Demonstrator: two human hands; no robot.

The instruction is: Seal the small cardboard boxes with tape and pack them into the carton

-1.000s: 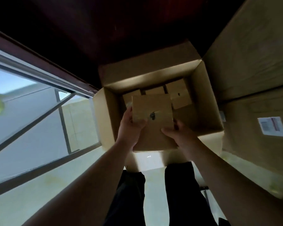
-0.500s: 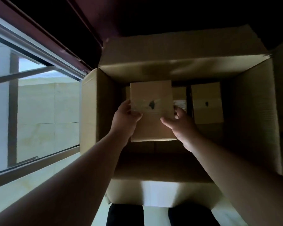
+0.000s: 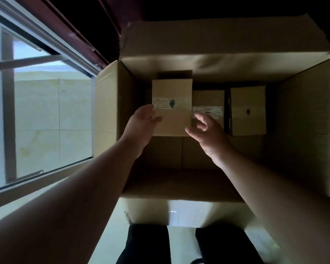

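The left hand (image 3: 142, 126) hangs loosely open at the left edge of the small taped box (image 3: 171, 109). The right hand (image 3: 205, 130), fingers spread and holding nothing, sits just off the box's near right corner, whereas half a second ago both hands gripped it. The box now rests toward the far left corner of the carton (image 3: 109, 111), in line with two other taped boxes (image 3: 248, 111) along the far wall, so this one looks packed and the hands are free for the next.
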